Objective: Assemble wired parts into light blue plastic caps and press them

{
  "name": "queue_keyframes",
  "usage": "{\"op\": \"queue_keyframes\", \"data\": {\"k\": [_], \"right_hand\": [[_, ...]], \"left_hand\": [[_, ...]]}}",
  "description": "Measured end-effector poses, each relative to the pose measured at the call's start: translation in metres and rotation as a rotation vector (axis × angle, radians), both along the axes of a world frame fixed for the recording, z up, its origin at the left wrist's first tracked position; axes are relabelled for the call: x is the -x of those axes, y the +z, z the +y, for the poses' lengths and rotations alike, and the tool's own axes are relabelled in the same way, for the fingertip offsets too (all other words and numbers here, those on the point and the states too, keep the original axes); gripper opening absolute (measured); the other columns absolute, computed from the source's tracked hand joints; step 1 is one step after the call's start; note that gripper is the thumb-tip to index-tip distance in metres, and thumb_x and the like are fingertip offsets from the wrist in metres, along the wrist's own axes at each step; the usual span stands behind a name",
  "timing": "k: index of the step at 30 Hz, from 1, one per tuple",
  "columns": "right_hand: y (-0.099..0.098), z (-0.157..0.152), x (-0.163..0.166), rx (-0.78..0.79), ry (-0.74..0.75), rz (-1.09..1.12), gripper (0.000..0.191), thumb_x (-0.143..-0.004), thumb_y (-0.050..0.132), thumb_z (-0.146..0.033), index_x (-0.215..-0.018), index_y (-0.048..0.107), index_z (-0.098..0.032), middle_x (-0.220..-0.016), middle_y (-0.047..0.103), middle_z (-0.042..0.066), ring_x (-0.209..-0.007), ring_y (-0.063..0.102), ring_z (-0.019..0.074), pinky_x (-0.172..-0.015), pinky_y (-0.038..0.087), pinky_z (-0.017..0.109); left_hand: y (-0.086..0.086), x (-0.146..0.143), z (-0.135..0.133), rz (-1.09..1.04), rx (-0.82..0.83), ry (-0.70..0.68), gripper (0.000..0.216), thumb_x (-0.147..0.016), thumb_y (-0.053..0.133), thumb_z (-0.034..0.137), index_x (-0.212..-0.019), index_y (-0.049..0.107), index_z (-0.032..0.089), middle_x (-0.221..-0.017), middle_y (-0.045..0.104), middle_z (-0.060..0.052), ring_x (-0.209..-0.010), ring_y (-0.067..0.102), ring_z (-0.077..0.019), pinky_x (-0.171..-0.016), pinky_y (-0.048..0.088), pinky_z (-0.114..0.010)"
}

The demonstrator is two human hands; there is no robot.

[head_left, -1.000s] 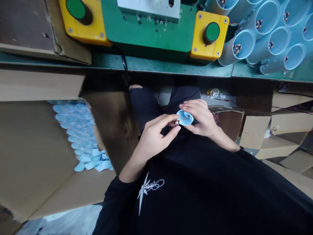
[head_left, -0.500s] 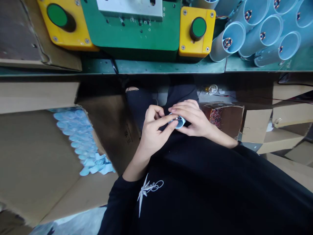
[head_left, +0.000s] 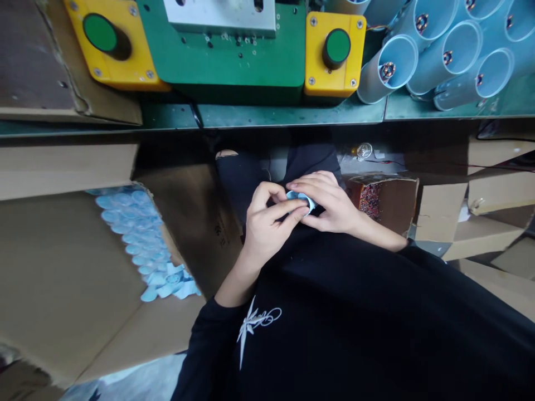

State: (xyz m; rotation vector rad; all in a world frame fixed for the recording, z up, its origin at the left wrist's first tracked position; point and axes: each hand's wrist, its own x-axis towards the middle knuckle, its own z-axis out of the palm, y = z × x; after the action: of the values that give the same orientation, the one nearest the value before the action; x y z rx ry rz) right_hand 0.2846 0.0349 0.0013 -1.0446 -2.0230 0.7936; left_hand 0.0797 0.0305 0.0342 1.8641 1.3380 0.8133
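Seen from above, a seated person in a black top works with both hands over their lap, below the edge of a green worktop [head_left: 251,116]. The right hand [head_left: 330,203] has its grip clamped around a small light-blue cup [head_left: 310,203]; the left hand [head_left: 267,225] bends thumb and fingers to the cup's mouth — whether that grip is closed on anything, I cannot tell. On the worktop stands a green machine base [head_left: 234,64] between yellow button boxes [head_left: 334,75], with wider blue tubes [head_left: 460,47] grouped at right. A large open carton [head_left: 62,262] at left holds pale-blue pieces [head_left: 140,234].
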Motion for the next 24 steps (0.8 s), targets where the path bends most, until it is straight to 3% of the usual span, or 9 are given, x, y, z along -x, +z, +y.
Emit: {"op": "queue_keyframes", "data": {"k": [4,9,14,16,19,21,24], "right_hand": [[0.0,0.001,0.002,-0.037,-0.022,-0.056,0.04,-0.104,0.064,-0.033,-0.142,0.063,-0.023,-0.133,0.077,0.009,-0.126,0.073,0.0251,-0.109,0.055,0.047],[-0.002,0.003,0.003,-0.02,0.028,-0.007,0.041,-0.106,0.064,-0.037,-0.144,0.062,-0.022,-0.134,0.077,0.01,-0.128,0.072,0.025,-0.11,0.055,0.047],[-0.004,0.0,0.007,-0.037,0.001,0.055,0.049,-0.103,0.069,-0.035,-0.149,0.06,-0.023,-0.135,0.077,0.011,-0.128,0.072,0.0243,-0.111,0.052,0.045],[-0.001,-0.001,0.009,-0.088,-0.025,0.093,0.047,-0.102,0.069,-0.033,-0.147,0.06,-0.021,-0.131,0.078,0.011,-0.128,0.071,0.0224,-0.111,0.05,0.042],[0.003,-0.001,0.01,-0.203,-0.006,0.078,0.037,-0.105,0.067,-0.035,-0.138,0.064,-0.02,-0.123,0.081,0.009,-0.13,0.07,0.0191,-0.118,0.042,0.041],[0.006,0.0,0.007,-0.279,0.014,0.046,0.032,-0.107,0.066,-0.038,-0.134,0.067,-0.022,-0.121,0.082,0.005,-0.131,0.069,0.0165,-0.123,0.035,0.041],[0.007,0.001,0.002,-0.329,0.001,0.014,0.033,-0.104,0.069,-0.039,-0.133,0.068,-0.024,-0.12,0.082,0.002,-0.13,0.07,0.0141,-0.122,0.033,0.041]], "left_hand": [[0.0,0.0,0.001,0.124,-0.049,0.016,0.014,-0.1,0.077,0.035,-0.107,0.085,0.025,-0.095,0.058,-0.003,-0.084,0.053,-0.0171,-0.077,0.053,-0.033],[0.001,-0.001,-0.001,0.206,-0.105,0.042,0.01,-0.099,0.077,0.03,-0.094,0.084,0.024,-0.092,0.056,-0.004,-0.084,0.051,-0.0184,-0.08,0.05,-0.036],[-0.007,-0.009,-0.008,0.046,-0.097,0.223,0.007,-0.093,0.083,0.03,-0.097,0.08,0.025,-0.111,0.055,-0.006,-0.103,0.059,-0.0218,-0.094,0.057,-0.04],[-0.012,-0.011,-0.008,-0.175,-0.011,0.286,0.026,-0.092,0.084,0.037,-0.114,0.075,0.025,-0.124,0.057,-0.008,-0.114,0.063,-0.0234,-0.101,0.059,-0.04],[-0.018,-0.007,-0.003,-0.479,0.306,0.099,0.06,-0.091,0.084,0.051,-0.141,0.063,0.025,-0.138,0.065,-0.012,-0.125,0.069,-0.0266,-0.105,0.061,-0.037],[-0.022,-0.002,0.001,-0.542,0.464,-0.023,0.07,-0.087,0.087,0.052,-0.147,0.063,0.024,-0.138,0.071,-0.014,-0.125,0.073,-0.0293,-0.103,0.062,-0.036],[-0.029,-0.001,0.004,-0.657,0.598,-0.037,0.079,-0.083,0.091,0.052,-0.151,0.064,0.021,-0.141,0.074,-0.016,-0.127,0.074,-0.0338,-0.108,0.062,-0.039]]}}
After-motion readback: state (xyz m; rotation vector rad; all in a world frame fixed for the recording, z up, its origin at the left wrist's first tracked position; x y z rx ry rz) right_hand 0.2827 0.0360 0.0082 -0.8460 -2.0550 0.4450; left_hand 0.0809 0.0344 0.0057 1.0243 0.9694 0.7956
